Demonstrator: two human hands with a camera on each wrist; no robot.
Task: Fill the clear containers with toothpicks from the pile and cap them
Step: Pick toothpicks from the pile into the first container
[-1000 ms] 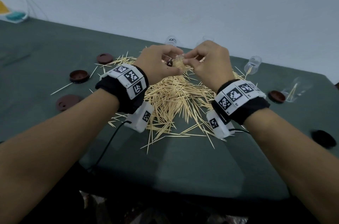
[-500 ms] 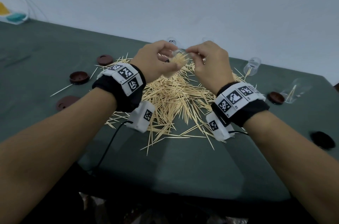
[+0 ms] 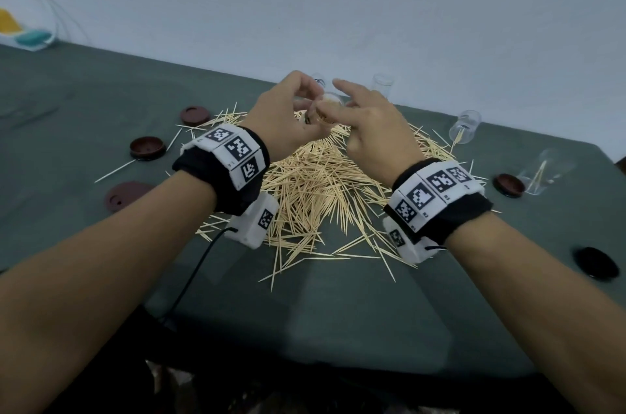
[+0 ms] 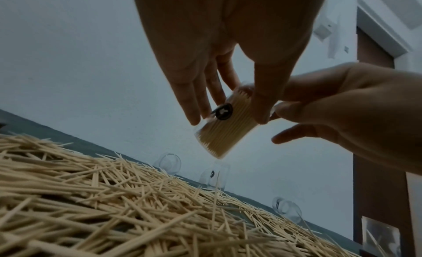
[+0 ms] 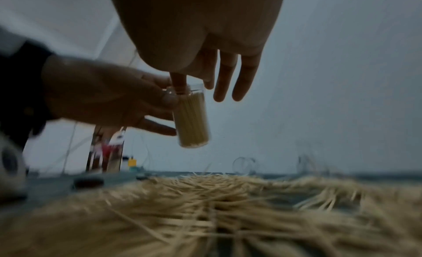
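My left hand (image 3: 306,108) grips a clear container (image 3: 330,105) packed with toothpicks, holding it in the air above the toothpick pile (image 3: 318,183). In the left wrist view the container (image 4: 226,129) tilts with a round black sticker on its side, held between fingers and thumb. My right hand (image 3: 345,102) is at the container's open mouth. In the right wrist view one digit of that hand dips into the mouth of the container (image 5: 193,120) onto the toothpick ends, and the other fingers (image 5: 242,80) are straight. No cap is on it.
Empty clear containers stand or lie at the back: one upright (image 3: 382,85), two on their sides (image 3: 465,125) (image 3: 545,173) with a few toothpicks. Brown caps lie at left (image 3: 194,115) (image 3: 148,148) (image 3: 125,200) and right (image 3: 508,185). A black cap (image 3: 594,263) lies near the right edge.
Both hands rose slightly above the pile. The container turned more upright in the left hand. The right hand went from pinching at the container's mouth to straightened fingers.
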